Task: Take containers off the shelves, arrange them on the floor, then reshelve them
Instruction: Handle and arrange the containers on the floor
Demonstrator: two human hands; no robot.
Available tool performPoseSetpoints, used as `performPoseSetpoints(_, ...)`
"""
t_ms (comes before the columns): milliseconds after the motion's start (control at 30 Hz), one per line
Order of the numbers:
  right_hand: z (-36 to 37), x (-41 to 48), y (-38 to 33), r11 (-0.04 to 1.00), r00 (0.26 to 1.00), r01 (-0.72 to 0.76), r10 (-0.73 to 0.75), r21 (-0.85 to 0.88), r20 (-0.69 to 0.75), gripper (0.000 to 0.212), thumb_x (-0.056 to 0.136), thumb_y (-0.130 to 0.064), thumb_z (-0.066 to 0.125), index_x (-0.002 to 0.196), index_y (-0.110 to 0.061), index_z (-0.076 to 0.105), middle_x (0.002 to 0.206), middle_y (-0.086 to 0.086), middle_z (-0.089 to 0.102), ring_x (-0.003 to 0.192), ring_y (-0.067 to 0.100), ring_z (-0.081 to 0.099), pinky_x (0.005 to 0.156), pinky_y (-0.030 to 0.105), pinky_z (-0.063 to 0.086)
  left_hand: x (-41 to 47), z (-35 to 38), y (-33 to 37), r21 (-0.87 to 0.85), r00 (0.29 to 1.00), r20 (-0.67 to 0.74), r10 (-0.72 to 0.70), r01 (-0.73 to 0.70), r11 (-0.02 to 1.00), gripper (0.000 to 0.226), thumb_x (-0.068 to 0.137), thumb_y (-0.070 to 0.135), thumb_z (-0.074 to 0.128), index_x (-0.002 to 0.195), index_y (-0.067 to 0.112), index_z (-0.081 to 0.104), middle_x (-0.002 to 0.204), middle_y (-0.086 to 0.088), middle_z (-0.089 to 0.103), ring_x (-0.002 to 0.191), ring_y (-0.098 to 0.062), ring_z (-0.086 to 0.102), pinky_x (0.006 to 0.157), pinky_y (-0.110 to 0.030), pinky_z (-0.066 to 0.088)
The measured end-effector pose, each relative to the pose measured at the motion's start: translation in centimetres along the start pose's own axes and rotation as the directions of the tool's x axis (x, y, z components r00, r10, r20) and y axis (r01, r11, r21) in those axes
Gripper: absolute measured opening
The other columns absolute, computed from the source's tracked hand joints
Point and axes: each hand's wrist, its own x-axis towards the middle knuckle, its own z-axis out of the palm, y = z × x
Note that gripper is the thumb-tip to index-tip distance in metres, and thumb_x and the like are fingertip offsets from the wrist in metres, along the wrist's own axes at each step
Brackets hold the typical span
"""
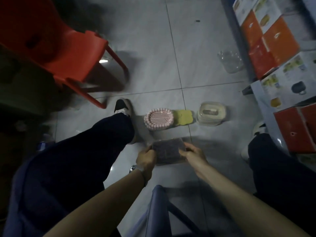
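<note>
Dark flat container [166, 152], near centre, over tiled floor [153, 48], contact unclear; gripped at left edge by left hand [146, 159], right edge by right hand [193, 154], fingers curled. Just beyond, row left to right: pink ribbed dish [159, 118], yellow-green container [184, 117], clear lidded box [211, 113].

A red plastic chair with tube legs [68, 53] stands on the pale grey tiled floor [196, 48], well beyond the left grip [146, 159] and off to its left. A black-and-white sneaker [122, 106] is planted on the tiles beyond that grip, slightly to its left. Orange and white printed cardboard boxes [273, 43] are stacked far to the right of the right grip [193, 154] and reach well beyond it. A blue plastic stool frame [159, 211] sits nearer than both grips.
</note>
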Motion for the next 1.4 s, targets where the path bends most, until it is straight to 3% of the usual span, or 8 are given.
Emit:
performPoseSetpoints(100, 0.8, 1.4, 1.0, 0.997, 0.999, -0.034, 0.034, -0.071, -0.007, 0.052, 0.097, -0.013, 0.071, 0.147, -0.018, 0.057, 0.132, 0.006, 0.067, 0.114, 0.020, 0.064, 0.098, 0.035, 0.052, 2.0, 0.4, -1.3, 0.007, 1.000, -0.001, -0.031, 0.031, 0.999, 0.031, 0.107, 0.018, 0.044, 0.120, 0.020, 0.073, 0.105, -0.005, 0.072, 0.089, -0.020, 0.062, 0.081, -0.033, 0.053)
performPoseSetpoints(233, 2.1, 3.3, 2.9, 0.992, 0.996, -0.080, 0.077, -0.099, -0.035, 0.046, 0.099, -0.007, 0.067, 0.144, -0.013, 0.061, 0.112, 0.003, 0.067, 0.103, 0.019, 0.062, 0.100, 0.040, 0.051, 4.2, 0.9, -2.7, 0.083, 1.000, -0.021, -0.008, 0.010, 0.996, 0.031, 0.107, 0.023, 0.046, 0.125, 0.028, 0.071, 0.110, -0.003, 0.071, 0.097, -0.024, 0.062, 0.086, -0.036, 0.053)
performPoseSetpoints(400, 3.5, 5.9, 4.3, 0.988, 0.989, -0.140, 0.136, -0.062, -0.064, 0.048, 0.097, -0.005, 0.067, 0.143, -0.018, 0.063, 0.123, 0.004, 0.071, 0.105, 0.020, 0.063, 0.102, 0.041, 0.053, 7.3, 1.3, -3.4, 0.174, 1.000, 0.009, -0.010, 0.008, 0.985, 0.035, 0.102, 0.016, 0.046, 0.125, 0.025, 0.072, 0.116, -0.005, 0.071, 0.095, -0.021, 0.061, 0.088, -0.040, 0.055)
performPoseSetpoints(600, 4.2, 9.1, 4.9, 0.993, 0.992, -0.112, 0.110, -0.032, -0.063, 0.068, 0.088, 0.004, 0.071, 0.149, -0.021, 0.056, 0.120, 0.001, 0.072, 0.111, 0.020, 0.067, 0.094, 0.029, 0.054, 11.0, 1.8, -3.0, 0.171, 0.998, -0.057, 0.019, -0.009, 0.985, 0.029, 0.100, 0.032, 0.059, 0.124, 0.028, 0.075, 0.107, -0.003, 0.075, 0.099, -0.029, 0.066, 0.086, -0.038, 0.057)
performPoseSetpoints(800, 4.8, 11.8, 4.3, 0.991, 0.987, -0.132, 0.131, -0.005, -0.093, 0.073, 0.089, 0.004, 0.072, 0.154, -0.017, 0.049, 0.134, 0.004, 0.067, 0.111, 0.012, 0.060, 0.086, 0.017, 0.044, 15.0, 1.9, -3.7, 0.156, 0.999, -0.037, 0.016, -0.010, 0.988, 0.057, 0.078, 0.026, 0.055, 0.132, 0.037, 0.069, 0.113, -0.004, 0.076, 0.108, -0.031, 0.067, 0.098, -0.048, 0.057)
performPoseSetpoints(1100, 5.3, 14.1, 4.1, 0.987, 0.987, -0.150, 0.153, 0.057, -0.056, 0.075, 0.091, 0.002, 0.072, 0.157, -0.018, 0.043, 0.139, 0.003, 0.063, 0.116, 0.014, 0.058, 0.084, 0.015, 0.045, 16.4, 1.9, -3.6, 0.089, 1.000, 0.013, -0.002, 0.001, 0.996, 0.065, 0.077, 0.020, 0.058, 0.142, 0.028, 0.062, 0.119, -0.003, 0.075, 0.102, -0.024, 0.069, 0.095, -0.040, 0.058)
performPoseSetpoints(1267, 5.7, 14.3, 4.9, 0.989, 0.990, -0.141, 0.142, 0.034, -0.026, 0.075, 0.090, 0.004, 0.072, 0.155, -0.022, 0.047, 0.132, 0.000, 0.064, 0.126, 0.021, 0.060, 0.105, 0.031, 0.050, 16.3, 1.4, -4.3, 0.123, 0.997, 0.073, -0.028, 0.019, 0.992, 0.066, 0.077, 0.022, 0.063, 0.140, 0.038, 0.061, 0.125, 0.003, 0.072, 0.117, -0.025, 0.064, 0.108, -0.046, 0.051)
performPoseSetpoints(1400, 5.7, 14.4, 5.1, 0.994, 0.993, -0.114, 0.114, 0.004, -0.014, 0.075, 0.089, 0.004, 0.072, 0.154, -0.024, 0.050, 0.129, 0.000, 0.066, 0.121, 0.019, 0.061, 0.103, 0.031, 0.050, 16.1, 1.1, -4.3, 0.111, 0.994, 0.110, -0.022, 0.010, 0.994, 0.066, 0.080, 0.016, 0.065, 0.142, 0.040, 0.060, 0.129, 0.003, 0.069, 0.121, -0.027, 0.062, 0.107, -0.045, 0.051)
